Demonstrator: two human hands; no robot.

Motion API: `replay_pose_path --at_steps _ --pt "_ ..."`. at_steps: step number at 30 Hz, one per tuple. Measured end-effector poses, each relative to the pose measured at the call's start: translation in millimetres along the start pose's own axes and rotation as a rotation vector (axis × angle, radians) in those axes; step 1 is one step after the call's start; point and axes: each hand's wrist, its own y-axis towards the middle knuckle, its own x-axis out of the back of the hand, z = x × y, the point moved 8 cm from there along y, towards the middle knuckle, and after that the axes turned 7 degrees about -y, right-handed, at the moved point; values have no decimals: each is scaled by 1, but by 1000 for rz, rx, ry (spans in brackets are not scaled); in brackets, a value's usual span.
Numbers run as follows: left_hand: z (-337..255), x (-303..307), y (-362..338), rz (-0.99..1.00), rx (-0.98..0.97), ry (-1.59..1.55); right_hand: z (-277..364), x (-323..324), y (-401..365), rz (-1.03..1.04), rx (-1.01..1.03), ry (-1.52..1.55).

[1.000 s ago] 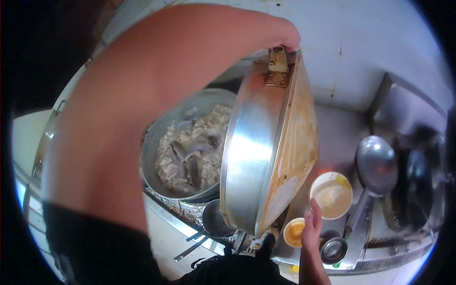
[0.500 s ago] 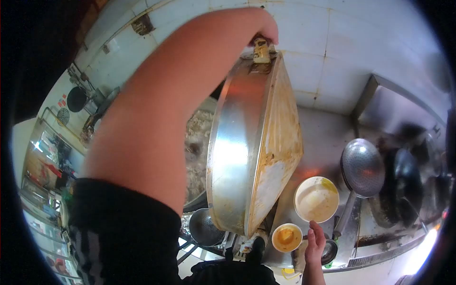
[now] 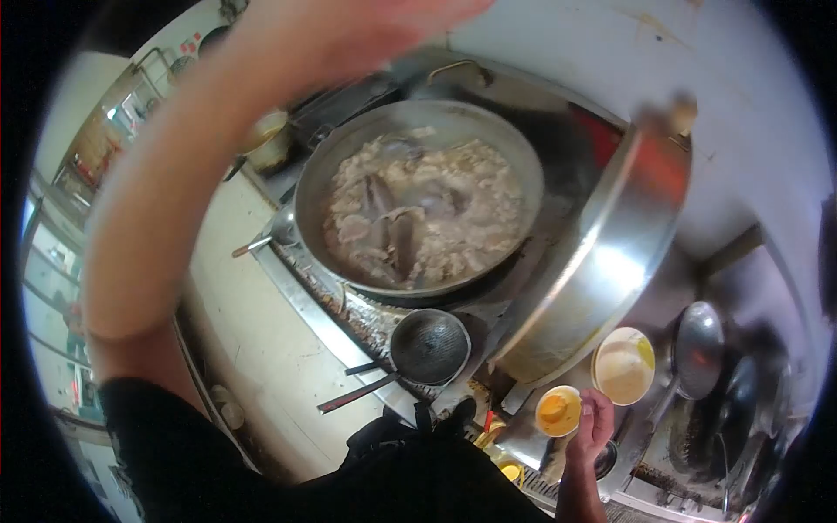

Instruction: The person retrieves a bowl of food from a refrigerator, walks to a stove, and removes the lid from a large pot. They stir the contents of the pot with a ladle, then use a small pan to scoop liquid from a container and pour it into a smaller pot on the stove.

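My left hand (image 3: 436, 16) is raised at the top edge, smeared by motion and partly cut off, apart from the big metal lid. That lid (image 3: 602, 261) stands tilted on its edge beside the wok, its blurred handle (image 3: 683, 115) near the wall. Below my left arm, the wide wok (image 3: 309, 228) holds pale chopped pieces in liquid with several darker, longer pieces. Low on the right, my right hand (image 3: 593, 427) has its fingers raised and slightly bent, fingertips at the rim of a small bowl (image 3: 558, 411) with orange contents.
A white bowl (image 3: 623, 366) sits beyond the small bowl. A perforated ladle (image 3: 699, 344) lies further right by dark woks (image 3: 737, 401). Near my body, a dark strainer (image 3: 429, 347) rests on the stove's front edge. A pot (image 3: 268, 144) stands at the back left.
My left hand has let go of the lid's handle and moved left. The lid now leans to the right, and the wok's contents are in full view. My right hand stays by the small bowl.
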Motion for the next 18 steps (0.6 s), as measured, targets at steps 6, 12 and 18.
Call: replay_pose_path --at_steps 6,12,18 --pt "161 -41 -286 -118 553 -241 43 -120 -46 368 144 -144" --pt "239 -110 -593 76 1014 -171 53 -274 -134 488 135 -150" --pt "229 -181 -882 791 1298 -251 53 -424 -239 648 30 -221"
